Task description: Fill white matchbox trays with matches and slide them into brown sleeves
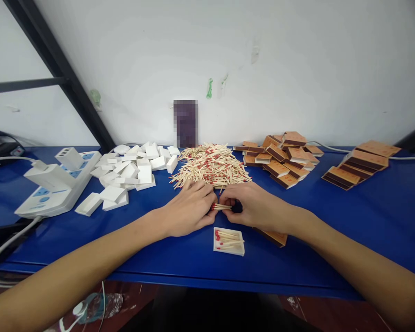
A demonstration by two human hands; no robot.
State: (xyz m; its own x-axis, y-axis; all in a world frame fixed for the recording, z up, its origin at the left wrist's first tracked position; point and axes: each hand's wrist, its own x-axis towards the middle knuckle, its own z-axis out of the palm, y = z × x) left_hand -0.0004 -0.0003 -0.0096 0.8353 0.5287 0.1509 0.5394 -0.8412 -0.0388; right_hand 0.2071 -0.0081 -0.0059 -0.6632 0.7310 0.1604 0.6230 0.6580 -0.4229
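Between my two hands, just in front of the big heap of matches [214, 163], is a small bundle of red-tipped matches [222, 207]. My left hand [192, 207] is closed at the red heads of the bundle. The fingers of my right hand [254, 205] pinch its plain wooden end. Close below them on the blue table lies a white matchbox tray [228, 249] with several matches in it, heads to the left. An orange-brown matchbox sleeve [275, 237] is partly hidden under my right hand and wrist.
White matchbox trays [129, 170] are piled at the left. Matchbox sleeves [283, 159] are heaped at the right, with another stack of sleeves [361, 163] farther out. A power strip [51, 198] with cables sits at the far left. Something pixelated [186, 123] stands against the wall.
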